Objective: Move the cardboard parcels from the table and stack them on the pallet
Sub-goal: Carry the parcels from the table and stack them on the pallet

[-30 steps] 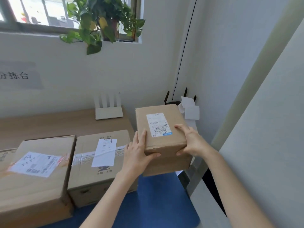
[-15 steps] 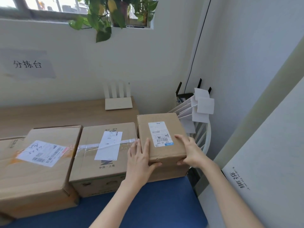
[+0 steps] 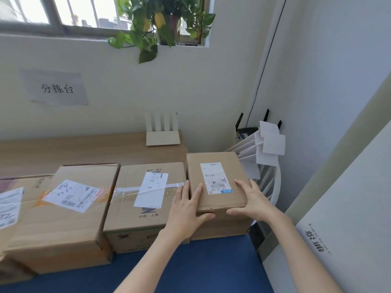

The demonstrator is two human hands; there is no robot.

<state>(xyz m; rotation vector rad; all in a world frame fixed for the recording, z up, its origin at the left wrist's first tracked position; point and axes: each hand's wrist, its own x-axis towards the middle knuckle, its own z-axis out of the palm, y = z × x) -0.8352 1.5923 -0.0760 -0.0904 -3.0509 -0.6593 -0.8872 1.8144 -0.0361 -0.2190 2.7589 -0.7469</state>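
A small cardboard parcel [image 3: 231, 166] with a white shipping label stands on the blue surface [image 3: 201, 263], its left side against a taped middle parcel [image 3: 129, 210]. My left hand [image 3: 186, 206] holds its near left corner, fingers on top and thumb on the front face. My right hand [image 3: 254, 199] holds the near right corner the same way. A larger parcel [image 3: 63, 225] with a handwritten label sits further left. One more parcel [image 3: 12, 208] is cut off by the left edge.
Behind the parcels runs a wooden table [image 3: 74, 149] with a white router [image 3: 163, 140] on it. A white chair [image 3: 275, 182] draped with paper slips stands in the right corner. A grey panel [image 3: 349, 208] leans at the right. A plant [image 3: 160, 22] hangs overhead.
The small parcel came down from mid-air and now rests on the blue surface beside the middle parcel. Both hands stayed on its near corners.
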